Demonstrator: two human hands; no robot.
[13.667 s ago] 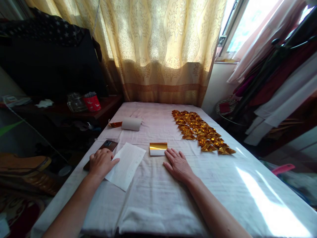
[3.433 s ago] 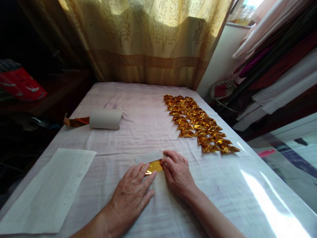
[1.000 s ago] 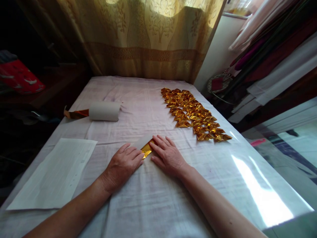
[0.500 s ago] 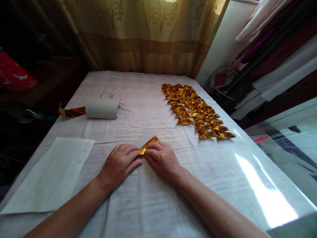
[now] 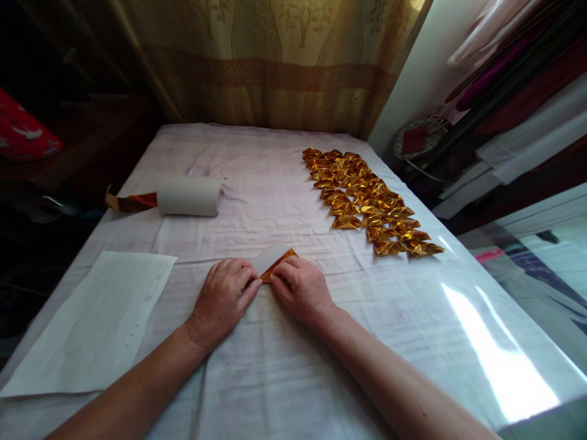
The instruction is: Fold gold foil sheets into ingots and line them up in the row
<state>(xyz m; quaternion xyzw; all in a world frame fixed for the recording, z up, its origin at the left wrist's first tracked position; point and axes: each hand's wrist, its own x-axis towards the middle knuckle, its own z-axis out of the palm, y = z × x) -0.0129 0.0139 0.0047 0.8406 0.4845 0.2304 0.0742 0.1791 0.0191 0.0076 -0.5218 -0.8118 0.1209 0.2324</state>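
Between my two hands lies a sheet of gold foil paper (image 5: 279, 260), white on one side and partly folded over to its shiny side. My left hand (image 5: 225, 294) pinches its lower left corner between thumb and fingers. On its right edge, my right hand (image 5: 300, 287) is closed with the fingers curled over the folded strip. Part of the foil is hidden under my fingers. Several folded gold foil ingots (image 5: 367, 198) stand in rows at the right on the cloth.
A white cloth (image 5: 257, 379) covers the table. At left are a grey-white roll (image 5: 188, 197) with a foil strip (image 5: 132, 201) sticking out, and a flat white sheet (image 5: 96, 324). A curtain (image 5: 284, 73) hangs behind; clothes (image 5: 527, 134) hang at right.
The view has shifted slightly. My hands stay at the foil paper with small finger movements, and its gold fold looks darker and a little narrower.
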